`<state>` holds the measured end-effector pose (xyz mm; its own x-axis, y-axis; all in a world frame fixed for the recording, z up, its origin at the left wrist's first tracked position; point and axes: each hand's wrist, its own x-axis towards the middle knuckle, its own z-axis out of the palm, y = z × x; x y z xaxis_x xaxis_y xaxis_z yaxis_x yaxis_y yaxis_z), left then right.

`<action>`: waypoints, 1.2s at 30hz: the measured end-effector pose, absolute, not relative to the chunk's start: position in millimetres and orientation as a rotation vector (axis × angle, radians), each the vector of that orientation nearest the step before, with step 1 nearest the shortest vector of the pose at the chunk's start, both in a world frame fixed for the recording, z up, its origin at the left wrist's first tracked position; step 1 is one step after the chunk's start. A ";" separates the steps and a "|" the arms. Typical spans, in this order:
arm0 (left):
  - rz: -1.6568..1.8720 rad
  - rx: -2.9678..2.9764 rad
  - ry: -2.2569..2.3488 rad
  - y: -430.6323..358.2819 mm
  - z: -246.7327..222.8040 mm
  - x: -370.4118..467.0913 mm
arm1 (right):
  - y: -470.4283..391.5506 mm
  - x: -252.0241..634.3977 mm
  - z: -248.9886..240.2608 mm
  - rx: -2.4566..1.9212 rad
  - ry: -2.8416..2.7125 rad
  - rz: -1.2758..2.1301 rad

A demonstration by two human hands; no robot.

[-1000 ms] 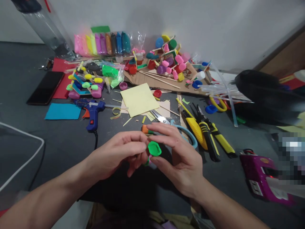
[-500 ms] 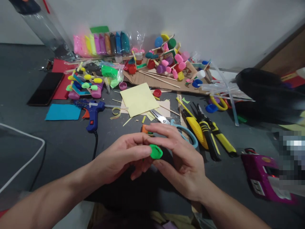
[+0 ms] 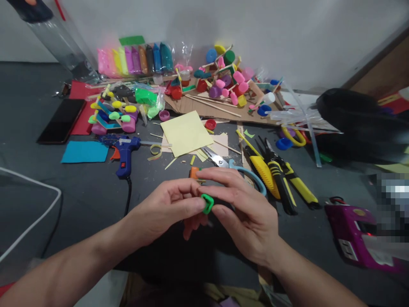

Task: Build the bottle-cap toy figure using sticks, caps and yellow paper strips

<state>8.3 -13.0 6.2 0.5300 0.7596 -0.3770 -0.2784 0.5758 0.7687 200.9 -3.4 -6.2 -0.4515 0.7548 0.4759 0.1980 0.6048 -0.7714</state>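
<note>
A small bright green piece, with a hollow or opening showing in it, (image 3: 207,204) is held between both hands above the near part of the grey table. My left hand (image 3: 172,207) pinches its left side with thumb and fingers. My right hand (image 3: 247,213) is curved around its right side, the thumb and a finger close to its edge; whether they touch it is hard to tell. Just beyond the fingers lies an orange object (image 3: 194,172), partly covered by my right hand. Blue-handled scissors (image 3: 219,157) lie behind my right hand.
Left of the hands lie a blue glue gun (image 3: 125,155), a blue sheet (image 3: 84,152) and a phone (image 3: 61,121). Yellow paper (image 3: 186,133) lies ahead. A yellow cutter (image 3: 266,177) and pliers (image 3: 283,187) are at right. Clay packs (image 3: 137,59) and small colourful models (image 3: 223,83) stand behind.
The green piece has turned between the fingers and now shows a narrower outline with a clearer opening. My right hand has shifted slightly right, its thumb farther from my left thumb.
</note>
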 end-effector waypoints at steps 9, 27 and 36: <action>0.752 0.783 0.841 -17.5 3.9 9.6 | -4.4 197.8 -9.8 -0.800 -1.989 0.743; 0.845 0.905 1.023 -23.5 12.7 13.9 | -17.3 195.1 -7.2 -0.948 -1.723 1.007; 0.865 1.216 1.152 -29.6 9.9 13.7 | -16.3 192.4 -2.0 -1.014 -1.629 1.057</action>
<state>13.7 -29.6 9.9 0.2357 0.9524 -0.1936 0.0799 0.1796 0.9805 192.4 -16.3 -2.0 -0.2422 0.9368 0.2525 0.1512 0.2935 -0.9439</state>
